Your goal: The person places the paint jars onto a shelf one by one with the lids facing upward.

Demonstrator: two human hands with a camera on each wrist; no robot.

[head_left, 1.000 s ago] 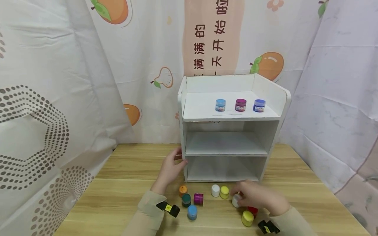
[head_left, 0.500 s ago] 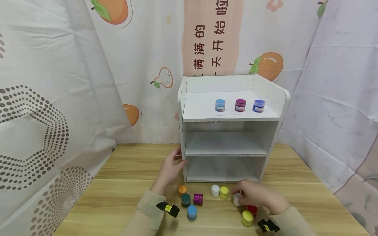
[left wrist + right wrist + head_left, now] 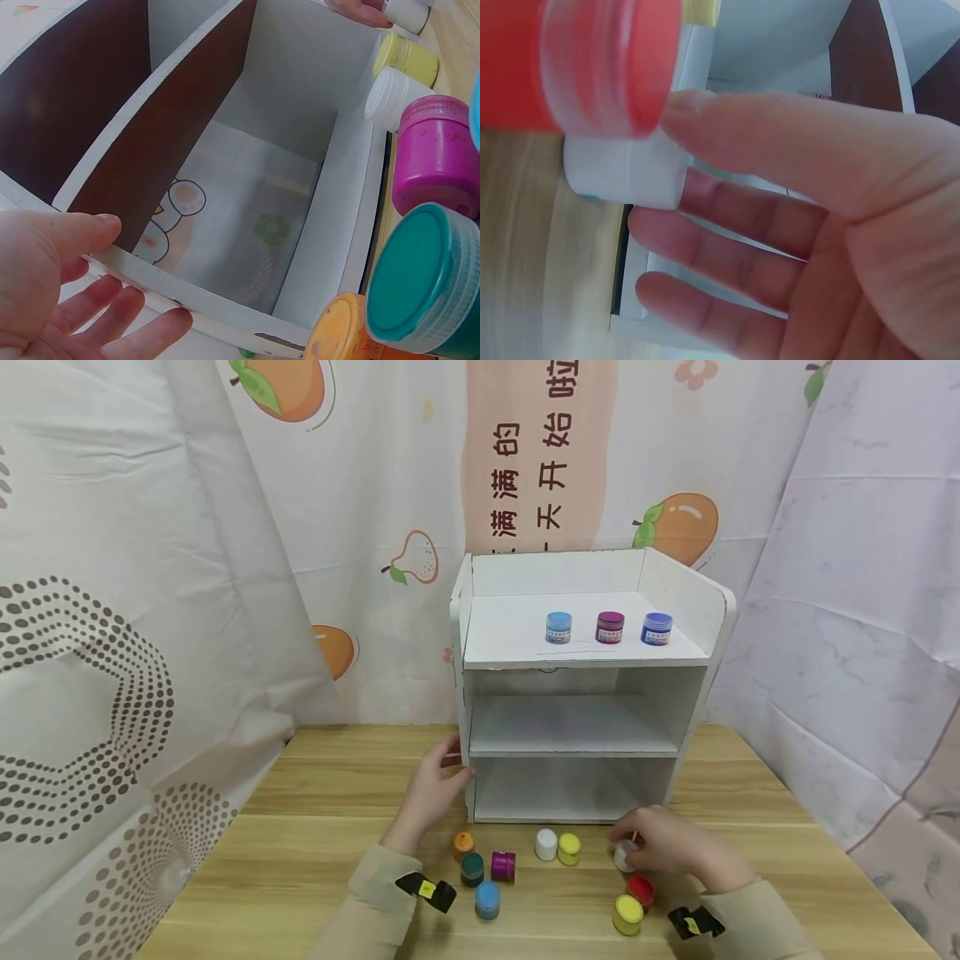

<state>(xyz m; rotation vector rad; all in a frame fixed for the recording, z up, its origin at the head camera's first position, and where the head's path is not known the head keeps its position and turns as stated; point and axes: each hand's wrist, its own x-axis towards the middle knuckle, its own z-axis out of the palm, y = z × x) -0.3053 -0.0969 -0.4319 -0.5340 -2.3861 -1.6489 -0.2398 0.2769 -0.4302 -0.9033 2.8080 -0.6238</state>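
In the head view, my left hand [image 3: 433, 787] rests at the left side panel of a small white shelf [image 3: 573, 750]. Its thumb lies over the panel's front edge, with the relaxed fingers along the outer side. At front right, my right hand [image 3: 663, 843] pinches a white paint jar [image 3: 624, 856] between thumb and fingers. The right wrist view has this white jar [image 3: 622, 169] partly behind a red paint jar [image 3: 592, 64]. Nearer the front are the red jar [image 3: 641, 891] and a yellow jar [image 3: 627, 914].
On the top board stand light blue [image 3: 558, 627], magenta [image 3: 610, 627] and dark blue [image 3: 656, 629] jars. Before the shelf are white [image 3: 546, 844], yellow [image 3: 569, 849], orange [image 3: 464, 844], green [image 3: 472, 869], blue [image 3: 487, 900] and purple [image 3: 503, 866] jars, the purple one on its side.
My right hand has moved right and slightly toward the shelf with the white jar, leaving the red jar more exposed. My left hand has stayed at the side panel.
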